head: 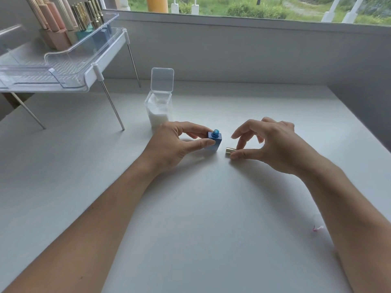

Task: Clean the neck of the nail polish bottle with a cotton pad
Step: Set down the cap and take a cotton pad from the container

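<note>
A small blue square nail polish bottle [215, 142] stands upright on the white table, uncapped, its threaded blue neck showing. My left hand [171, 144] pinches the bottle's body between thumb and forefinger. To its right a gold cap [229, 150] lies on its side on the table; my right hand [266, 142] is over it, thumb touching the cap, the other fingers spread above. A clear box of white cotton pads [158, 112] stands behind my left hand with its lid flipped up.
A clear rack on thin metal legs [63, 68] at the back left holds several nail polish bottles [69, 22]. A low grey wall and window run along the back. A small pink-stained scrap [317, 228] lies by my right forearm.
</note>
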Tool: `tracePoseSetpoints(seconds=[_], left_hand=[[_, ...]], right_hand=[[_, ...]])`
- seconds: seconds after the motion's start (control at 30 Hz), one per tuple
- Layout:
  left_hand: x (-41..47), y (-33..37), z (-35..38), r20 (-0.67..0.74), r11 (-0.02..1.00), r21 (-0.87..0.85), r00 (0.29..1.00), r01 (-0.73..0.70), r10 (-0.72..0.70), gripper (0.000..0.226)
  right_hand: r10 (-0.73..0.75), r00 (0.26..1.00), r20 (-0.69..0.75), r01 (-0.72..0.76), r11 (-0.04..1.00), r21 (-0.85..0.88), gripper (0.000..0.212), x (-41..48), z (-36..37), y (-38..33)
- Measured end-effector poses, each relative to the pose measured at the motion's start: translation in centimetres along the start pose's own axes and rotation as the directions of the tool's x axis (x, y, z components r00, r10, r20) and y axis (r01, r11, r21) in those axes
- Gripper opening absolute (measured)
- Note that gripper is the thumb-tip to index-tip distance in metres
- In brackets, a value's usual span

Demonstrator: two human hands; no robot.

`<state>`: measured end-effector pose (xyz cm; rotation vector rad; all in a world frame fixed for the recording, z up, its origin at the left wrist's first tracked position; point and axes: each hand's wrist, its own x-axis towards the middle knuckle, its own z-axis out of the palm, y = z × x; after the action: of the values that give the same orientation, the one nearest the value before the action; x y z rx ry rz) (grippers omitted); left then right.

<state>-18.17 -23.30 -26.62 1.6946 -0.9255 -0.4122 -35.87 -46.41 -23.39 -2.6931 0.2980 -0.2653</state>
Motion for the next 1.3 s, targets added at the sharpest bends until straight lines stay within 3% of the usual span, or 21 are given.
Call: tracePoseSetpoints(seconds=[0.6,0.97,1.07,1.17,1.3], left_hand=[[0.0,-0.2,-0.4,0.002,0.998,0.058,1.000,0.006,-0.006,0.019],[-0.2,0.1,-0.9,0.048,0.996,0.090,0.999,0.012,-0.016,0.022],[-0.3,0.4,-1.6,-0.012,0.984,0.175,1.000,0.018,-0.016,0.028],[-0.9,1.0,-2.7,-0.161,0.971,0.236,0.985,-0.022,0.061,0.026],[-1.3,1.5,-3.9,-0.404,0.956,0.278,0.891,-0.095,0.206,0.021]], right_hand=[[-0.009,0.987,-0.161,0.022,0.996,0.082,0.040,-0.2,0.7,-0.7],[-0.047,0.975,-0.218,0.055,0.998,0.031,0.026,0.5,3.0,-2.9],[-0.033,0.976,-0.216,0.045,0.998,0.048,0.024,0.4,3.0,-2.9],[-0.022,0.976,-0.218,0.038,0.997,0.066,0.023,0.4,3.1,-3.0],[-0.017,0.975,-0.221,0.037,0.996,0.083,0.024,0.3,3.1,-3.2]])
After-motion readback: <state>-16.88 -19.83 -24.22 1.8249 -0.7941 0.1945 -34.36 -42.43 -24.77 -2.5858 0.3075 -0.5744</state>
